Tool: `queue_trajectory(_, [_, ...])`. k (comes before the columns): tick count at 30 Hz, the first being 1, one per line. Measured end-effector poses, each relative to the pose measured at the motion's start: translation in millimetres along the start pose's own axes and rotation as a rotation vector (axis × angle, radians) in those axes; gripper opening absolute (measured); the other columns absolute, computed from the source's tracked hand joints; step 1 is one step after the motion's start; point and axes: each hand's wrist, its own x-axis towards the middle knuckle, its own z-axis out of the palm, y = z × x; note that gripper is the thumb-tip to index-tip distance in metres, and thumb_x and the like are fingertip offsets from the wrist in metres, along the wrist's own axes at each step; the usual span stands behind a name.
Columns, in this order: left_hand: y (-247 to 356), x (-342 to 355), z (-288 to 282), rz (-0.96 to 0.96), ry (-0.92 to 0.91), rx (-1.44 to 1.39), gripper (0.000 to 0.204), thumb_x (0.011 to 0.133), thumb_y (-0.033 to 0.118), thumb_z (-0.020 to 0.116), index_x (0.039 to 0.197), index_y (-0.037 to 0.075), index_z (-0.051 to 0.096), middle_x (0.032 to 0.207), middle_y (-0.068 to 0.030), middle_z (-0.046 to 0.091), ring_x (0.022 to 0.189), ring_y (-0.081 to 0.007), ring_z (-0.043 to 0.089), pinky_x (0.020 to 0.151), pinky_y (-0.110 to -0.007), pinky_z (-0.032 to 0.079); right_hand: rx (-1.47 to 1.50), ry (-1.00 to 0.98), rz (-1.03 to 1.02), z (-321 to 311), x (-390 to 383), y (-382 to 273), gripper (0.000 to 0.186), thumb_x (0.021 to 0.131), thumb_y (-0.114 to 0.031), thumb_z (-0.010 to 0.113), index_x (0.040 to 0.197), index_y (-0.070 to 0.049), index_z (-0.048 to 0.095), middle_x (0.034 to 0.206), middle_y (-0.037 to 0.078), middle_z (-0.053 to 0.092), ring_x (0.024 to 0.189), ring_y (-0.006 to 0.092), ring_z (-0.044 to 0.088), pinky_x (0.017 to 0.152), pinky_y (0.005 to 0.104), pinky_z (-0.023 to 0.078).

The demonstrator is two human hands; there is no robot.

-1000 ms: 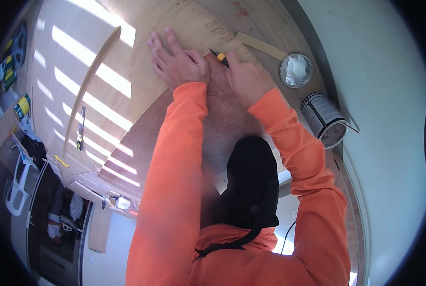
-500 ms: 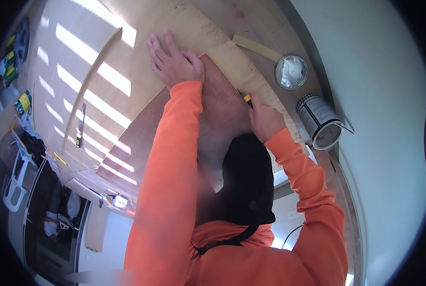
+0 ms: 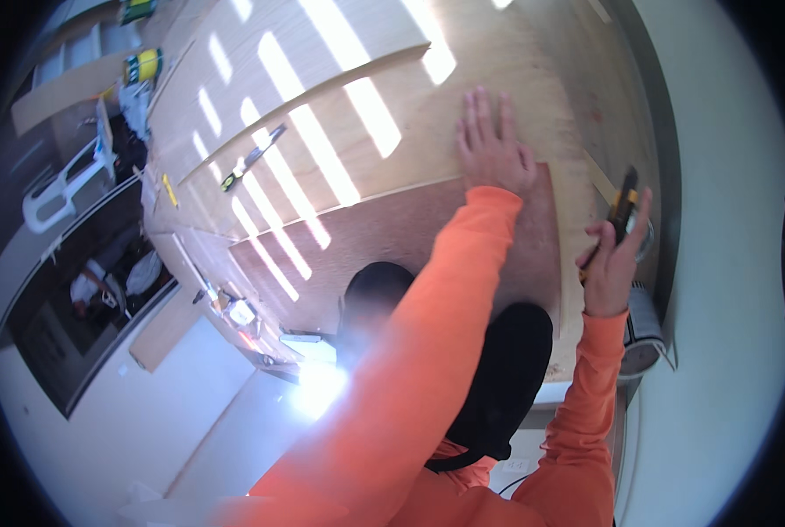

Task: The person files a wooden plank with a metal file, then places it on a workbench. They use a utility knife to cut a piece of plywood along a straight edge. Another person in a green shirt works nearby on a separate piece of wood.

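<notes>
My left hand [image 3: 496, 158] lies flat with fingers spread, on the pale plywood sheet [image 3: 542, 97] at the far edge of a reddish-brown board [image 3: 392, 220]. At the right, my right hand [image 3: 614, 272] grips a yellow-and-black utility knife [image 3: 622, 209], held up beyond the board's right edge with its dark tip pointing away from me. My knees, in black, are over the near part of the board. The right hand partly hides a round lid and a metal paint can [image 3: 643, 325] behind it.
A handsaw [image 3: 254, 158] and a long thin wood strip [image 3: 322, 88] lie left of the board. Farther left are a yellow marker-like stick [image 3: 170, 191], a white plastic chair [image 3: 68, 193] and yellow-green cans [image 3: 144, 66]. A pale wall [image 3: 717, 220] runs along the right.
My right hand has drawn the knife away from the board's edge and raised it. My left hand stays flat by the board's far edge. The whole view has turned and shifted.
</notes>
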Motion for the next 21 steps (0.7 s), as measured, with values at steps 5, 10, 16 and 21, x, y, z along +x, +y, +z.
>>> queue_trajectory(5, [1.6, -0.8, -3.3, -0.048, -0.127, 0.024, 0.083, 0.081, 0.029, 0.057, 0.155, 0.005, 0.030, 0.163, -0.0229, 0.021, 0.153, -0.0387, 0.017, 0.120, -0.055, 0.020, 0.135, -0.048, -0.007, 7.0, -2.1, -0.9, 0.061, 0.108, -0.013, 0.038, 0.161, -0.019, 0.009, 0.092, 0.005, 0.051, 0.051, 0.0064, 0.046, 0.046, 0.0227, 0.041])
queue_trajectory(10, [0.6, -1.7, -3.7, -0.055, -0.092, -0.071, 0.082, 0.081, 0.028, 0.055, 0.155, 0.005, 0.030, 0.162, -0.0239, 0.023, 0.152, -0.0394, 0.020, 0.118, -0.056, 0.024, 0.101, -0.143, -0.046, 11.1, -3.6, -0.4, 0.060, 0.108, -0.014, 0.038, 0.161, -0.020, 0.011, 0.091, 0.003, 0.049, 0.050, 0.0046, 0.044, 0.045, 0.0202, 0.040])
queue_trajectory(16, [3.0, -3.9, -0.2, -0.063, -0.091, -0.064, 0.085, 0.081, 0.031, 0.058, 0.156, 0.006, 0.028, 0.163, -0.0243, 0.020, 0.152, -0.0399, 0.017, 0.120, -0.056, 0.022, 0.108, -0.095, -0.043, 10.7, -6.0, 10.0, 0.056, 0.108, -0.016, 0.039, 0.159, -0.019, 0.017, 0.088, 0.003, 0.049, 0.050, 0.0053, 0.045, 0.043, 0.0205, 0.040])
queue_trajectory(21, [3.7, -4.5, 4.1, -0.068, -0.069, -0.066, 0.087, 0.080, 0.033, 0.062, 0.156, 0.006, 0.028, 0.163, -0.0239, 0.020, 0.153, -0.0387, 0.016, 0.120, -0.056, 0.020, 0.201, 0.073, -0.043, 11.5, -13.1, 12.9, 0.047, 0.107, -0.019, 0.041, 0.152, -0.013, 0.028, 0.087, 0.004, 0.054, 0.051, 0.0073, 0.049, 0.043, 0.0208, 0.039])
